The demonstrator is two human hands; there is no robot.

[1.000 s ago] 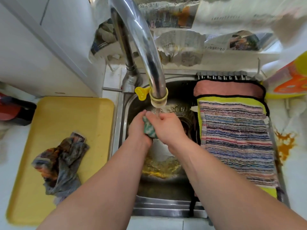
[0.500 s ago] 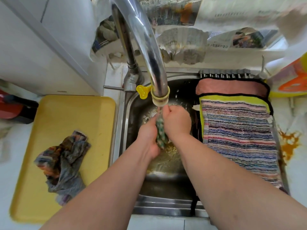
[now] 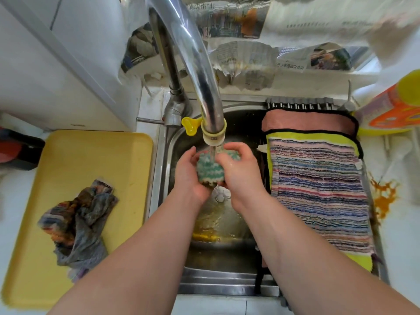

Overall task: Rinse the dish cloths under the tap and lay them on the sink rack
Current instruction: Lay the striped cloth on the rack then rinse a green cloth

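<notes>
Head view, centre: left hand [image 3: 188, 178] and right hand [image 3: 241, 176] clasp a teal-and-white knitted dish cloth [image 3: 208, 167] under the running chrome tap [image 3: 210, 114], mid-rinse; next, likely wringing, then spreading it on the right-side metal sink rack [image 3: 300, 106].

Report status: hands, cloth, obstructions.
Grip: left hand and right hand on green-white cloth under running tap. Waiting: crumpled cloth on yellow tray. Obstruction: striped cloth and pink cloth cover most of sink rack.

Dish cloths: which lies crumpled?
The dark multicoloured cloth on the yellow tray; the green cloth is held, the striped cloth and pink cloth lie flat on the rack.
</notes>
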